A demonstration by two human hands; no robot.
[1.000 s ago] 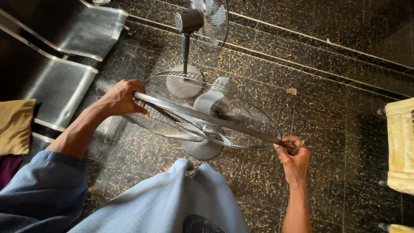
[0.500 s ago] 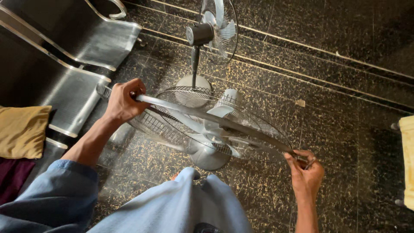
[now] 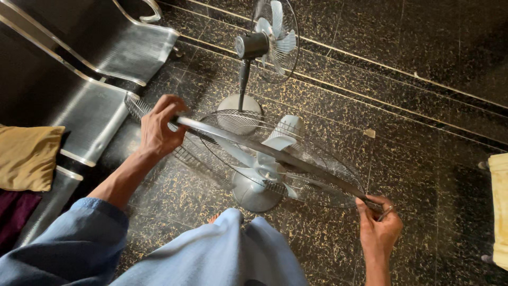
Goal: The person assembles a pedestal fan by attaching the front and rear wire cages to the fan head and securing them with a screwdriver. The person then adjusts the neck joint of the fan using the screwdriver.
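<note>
The top of the far standing fan point(image 3: 271, 37) is being cut off by the upper edge of the frame. Its blades are being blurred, so they cannot be counted. The yellow thing point(image 3: 498, 206) at the right edge is being cut off, and its kind cannot be told. The tan cushion point(image 3: 27, 158) at the left edge is being cut off too. Part of the near fan's base point(image 3: 253, 193) is being hidden behind the wire fan guard point(image 3: 275, 153). The fingertips of the right hand point(image 3: 378, 230) are being hidden by the guard's rim. The small pale scrap point(image 3: 370, 133) on the floor is too small to be told.
</note>
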